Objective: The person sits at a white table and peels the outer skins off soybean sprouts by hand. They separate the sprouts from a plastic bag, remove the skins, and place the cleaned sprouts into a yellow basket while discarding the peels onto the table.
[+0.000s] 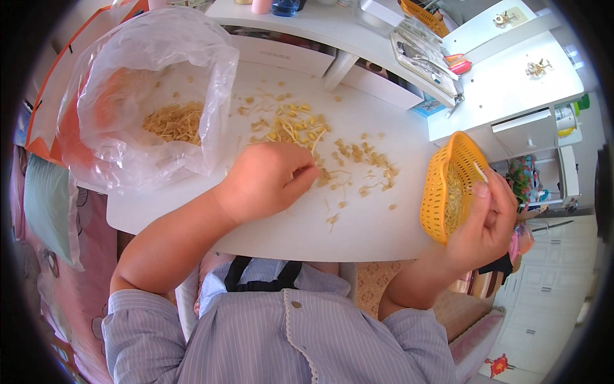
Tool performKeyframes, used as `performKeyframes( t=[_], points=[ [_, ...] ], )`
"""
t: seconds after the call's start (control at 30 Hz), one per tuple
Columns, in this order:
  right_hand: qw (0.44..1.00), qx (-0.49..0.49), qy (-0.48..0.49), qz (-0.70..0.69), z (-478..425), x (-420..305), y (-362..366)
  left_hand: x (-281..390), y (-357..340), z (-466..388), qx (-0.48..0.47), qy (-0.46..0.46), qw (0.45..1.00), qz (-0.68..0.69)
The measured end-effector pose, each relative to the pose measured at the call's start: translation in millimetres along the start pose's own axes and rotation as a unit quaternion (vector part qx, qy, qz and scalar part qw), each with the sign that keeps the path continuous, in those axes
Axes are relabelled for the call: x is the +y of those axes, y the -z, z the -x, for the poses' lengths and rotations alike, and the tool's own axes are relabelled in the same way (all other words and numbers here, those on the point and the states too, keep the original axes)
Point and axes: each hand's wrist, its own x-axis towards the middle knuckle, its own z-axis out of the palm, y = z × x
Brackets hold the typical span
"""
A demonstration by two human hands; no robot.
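Observation:
Over the right end of the white table, my right hand [489,216] pinches a pale bean sprout [480,173] between thumb and finger. It is above the near side of a yellow perforated plastic basket [434,192], which has sprouts [453,204] inside. My left hand [273,180] hovers at the near edge of a loose pile of yellow-headed soybean sprouts [295,125]. Its fingers are curled together, and whether anything is between the fingertips is hidden. Brownish bean hulls [364,153] and thin root bits lie scattered right of that pile.
At the left stands an open clear plastic bag [216,91] holding a heap of hulls and roots [175,122]. Behind it is an orange-edged bag [43,105]. A white shelf unit [307,21] with drawers borders the far side of the white tabletop [297,240].

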Motion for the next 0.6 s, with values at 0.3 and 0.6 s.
performKeyframes(
  t=[0.3,0.6],
  points=[
    [0.975,-0.154,0.042,0.151,6.5,15.9,15.8,-1.0,-5.4,5.0,-0.031,-0.057,0.998,0.002],
    [0.861,-0.483,0.025,-0.156,21.1,-15.3,-99.2,-2.5,2.3,4.7,-0.133,-0.122,0.984,0.01]
  ],
)
